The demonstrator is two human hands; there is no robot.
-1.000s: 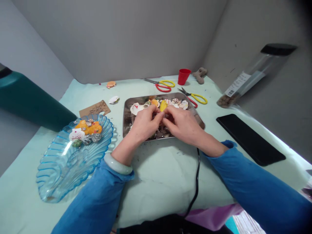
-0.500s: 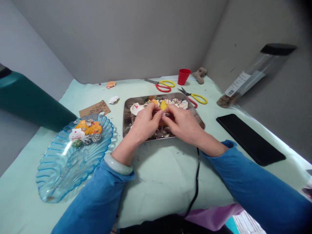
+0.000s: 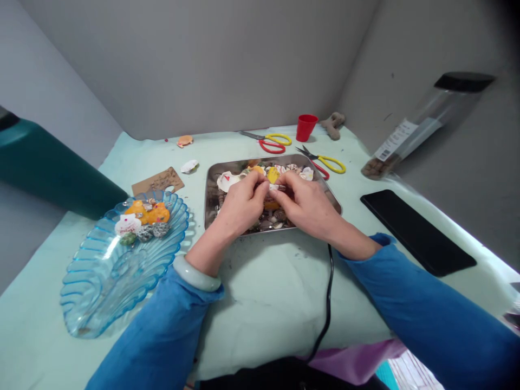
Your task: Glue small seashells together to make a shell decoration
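Observation:
My left hand and my right hand meet over a metal tray filled with shells. Between their fingertips is a small whitish piece, mostly covered by the fingers; its kind is hard to make out. Both hands are closed in a pinch on it. Just beyond the fingers lies a yellow shell. At the tray's left end rests a large white shell with a red mark. Darker small shells show below the hands.
A blue shell-shaped plate with several painted shells stands left, near a green bottle. Behind are two pairs of scissors, a red cup and a brown lump. To the right are a black pad and a clear jar.
My fingertips have parted slightly, and more of the whitish piece and the shells beneath now shows. The things around the tray have stayed in place.

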